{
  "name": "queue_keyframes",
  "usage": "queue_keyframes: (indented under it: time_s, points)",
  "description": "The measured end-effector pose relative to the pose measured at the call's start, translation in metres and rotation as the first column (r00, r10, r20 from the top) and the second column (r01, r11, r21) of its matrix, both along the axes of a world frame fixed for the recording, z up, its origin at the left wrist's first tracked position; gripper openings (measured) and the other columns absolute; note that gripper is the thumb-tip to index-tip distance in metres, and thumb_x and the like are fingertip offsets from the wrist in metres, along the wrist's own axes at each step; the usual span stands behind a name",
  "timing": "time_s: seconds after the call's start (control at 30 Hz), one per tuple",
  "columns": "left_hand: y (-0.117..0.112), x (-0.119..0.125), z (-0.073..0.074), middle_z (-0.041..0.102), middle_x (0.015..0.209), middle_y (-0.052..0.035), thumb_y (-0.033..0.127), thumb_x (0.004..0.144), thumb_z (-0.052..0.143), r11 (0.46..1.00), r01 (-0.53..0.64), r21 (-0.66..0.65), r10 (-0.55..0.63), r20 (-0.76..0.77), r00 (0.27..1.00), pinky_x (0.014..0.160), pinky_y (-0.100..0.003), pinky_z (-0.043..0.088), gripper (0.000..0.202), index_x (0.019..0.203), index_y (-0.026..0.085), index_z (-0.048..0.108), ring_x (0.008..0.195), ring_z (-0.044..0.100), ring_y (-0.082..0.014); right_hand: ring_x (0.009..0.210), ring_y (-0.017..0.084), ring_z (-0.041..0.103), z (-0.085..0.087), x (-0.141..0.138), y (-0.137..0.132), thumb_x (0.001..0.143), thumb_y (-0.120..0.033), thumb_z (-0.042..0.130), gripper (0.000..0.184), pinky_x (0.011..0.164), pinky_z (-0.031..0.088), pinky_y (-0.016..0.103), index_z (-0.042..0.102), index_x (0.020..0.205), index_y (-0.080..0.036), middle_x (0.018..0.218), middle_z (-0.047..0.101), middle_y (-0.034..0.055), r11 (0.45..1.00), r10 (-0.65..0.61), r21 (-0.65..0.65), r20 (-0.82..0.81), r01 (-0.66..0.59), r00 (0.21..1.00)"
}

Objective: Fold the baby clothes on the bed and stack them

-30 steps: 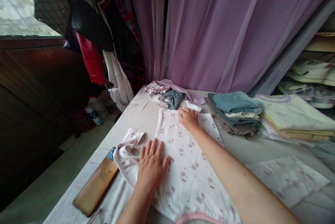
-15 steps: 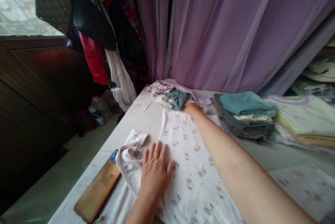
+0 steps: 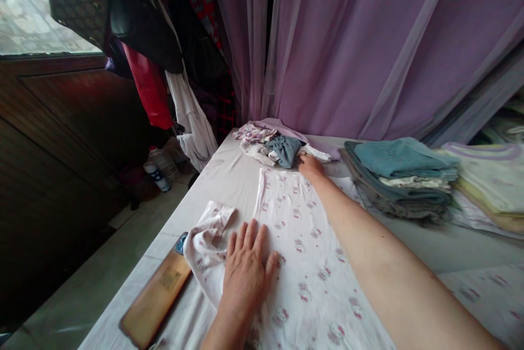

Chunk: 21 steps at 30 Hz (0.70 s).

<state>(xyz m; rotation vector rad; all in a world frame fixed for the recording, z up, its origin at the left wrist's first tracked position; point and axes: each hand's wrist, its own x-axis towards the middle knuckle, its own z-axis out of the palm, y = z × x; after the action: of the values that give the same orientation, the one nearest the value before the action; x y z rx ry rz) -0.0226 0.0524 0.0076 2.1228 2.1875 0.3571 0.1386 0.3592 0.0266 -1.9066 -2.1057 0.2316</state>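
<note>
A white garment printed with small red-bowed cartoon figures (image 3: 305, 251) lies spread out lengthwise in front of me. My left hand (image 3: 246, 268) rests flat on its left side with the fingers spread. To the left of that hand, a sleeve-like part (image 3: 207, 241) is bunched up. My right hand (image 3: 310, 164) reaches past the garment's far end, fingers curled against a small crumpled white cloth (image 3: 316, 152); the fingertips are partly hidden. Just left of it lies a bunched grey-blue cloth (image 3: 284, 150), beside crumpled floral cloth (image 3: 256, 134).
A phone in a yellowish case (image 3: 158, 301) lies near the left edge of the sheet-covered surface (image 3: 229, 181). Folded clothes (image 3: 403, 161) are stacked at the right, beside another pale stack (image 3: 487, 170). Purple curtains (image 3: 347, 49) hang behind; bags (image 3: 143, 28) hang at the left.
The view has shifted slightly, moving the stacks rightward. Beyond my right hand, the white cloth now shows higher up, against the grey-blue cloth. My left hand stays flat on the garment.
</note>
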Motion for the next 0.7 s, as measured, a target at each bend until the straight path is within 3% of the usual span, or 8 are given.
queue_keyframes:
  time_s: [0.1,0.17,0.23,0.3,0.4,0.57,0.7]
  points:
    - [0.002,0.000,-0.001,0.036,0.154,-0.0072,0.049,0.094,0.042,1.000,-0.004,-0.013,0.004,0.000,1.000,0.115,-0.054,0.027,0.056,0.145,0.023,0.045,0.142,0.031,-0.0311,0.125,0.027,0.051,-0.006,0.000,-0.033,0.093,-0.020,0.036,0.046,0.102,0.042,0.038,0.056,0.134,-0.016,0.143,0.050,0.0136,0.991,0.075,0.112,-0.004,-0.074,0.997]
    - [0.002,0.000,-0.002,0.037,0.154,-0.0075,0.049,0.094,0.043,1.000,-0.008,-0.017,0.008,-0.004,1.000,0.114,-0.054,0.027,0.056,0.144,0.023,0.045,0.142,0.031,-0.0313,0.133,0.024,0.043,-0.015,0.001,-0.064,0.095,-0.027,0.035,0.049,0.109,0.035,0.037,0.050,0.140,-0.014,0.150,0.042,0.0123,0.948,0.272,0.163,0.038,-0.275,0.962]
    - [0.003,0.000,-0.003,0.037,0.154,-0.0078,0.049,0.094,0.043,1.000,-0.009,-0.011,0.009,-0.009,1.000,0.115,-0.054,0.027,0.056,0.144,0.023,0.045,0.142,0.032,-0.0313,0.139,0.023,0.036,-0.025,0.007,-0.094,0.096,-0.034,0.033,0.051,0.114,0.029,0.041,0.046,0.143,-0.019,0.152,0.041,0.0092,0.868,0.473,0.108,0.118,-0.485,0.873]
    - [0.003,0.000,-0.004,0.038,0.153,-0.0079,0.048,0.094,0.043,1.000,-0.010,0.003,0.010,-0.014,1.000,0.115,-0.053,0.026,0.056,0.144,0.023,0.045,0.142,0.033,-0.0311,0.142,0.022,0.030,-0.034,0.017,-0.113,0.097,-0.039,0.029,0.054,0.116,0.024,0.045,0.038,0.148,-0.022,0.154,0.037,0.0071,0.838,0.536,0.012,0.173,-0.546,0.827]
    - [0.003,0.000,-0.004,0.040,0.153,-0.0076,0.048,0.094,0.045,1.000,-0.009,0.012,0.009,-0.021,1.000,0.115,-0.053,0.026,0.055,0.143,0.024,0.047,0.141,0.034,-0.0313,0.146,0.021,0.023,-0.034,0.033,-0.113,0.098,-0.044,0.024,0.057,0.117,0.018,0.048,0.031,0.151,-0.023,0.158,0.028,0.0065,0.864,0.503,-0.099,0.227,-0.495,0.834]
    - [0.004,-0.001,-0.005,0.041,0.152,-0.0085,0.049,0.094,0.044,0.999,-0.005,0.032,0.006,-0.037,0.999,0.114,-0.053,0.027,0.055,0.143,0.023,0.047,0.140,0.034,-0.0314,0.147,0.022,0.017,-0.016,0.031,-0.080,0.099,-0.044,0.022,0.059,0.118,0.014,0.050,0.026,0.153,-0.020,0.160,0.020,0.0070,0.917,0.392,-0.186,0.263,-0.352,0.882]
    - [0.004,-0.001,-0.005,0.042,0.151,-0.0085,0.048,0.094,0.044,0.999,-0.006,0.050,0.009,-0.051,0.999,0.114,-0.052,0.028,0.054,0.143,0.023,0.047,0.139,0.036,-0.0304,0.147,0.023,0.017,-0.014,0.023,-0.088,0.098,-0.044,0.023,0.060,0.118,0.014,0.049,0.026,0.153,-0.018,0.161,0.019,0.0081,0.930,0.363,-0.156,0.265,-0.332,0.893]
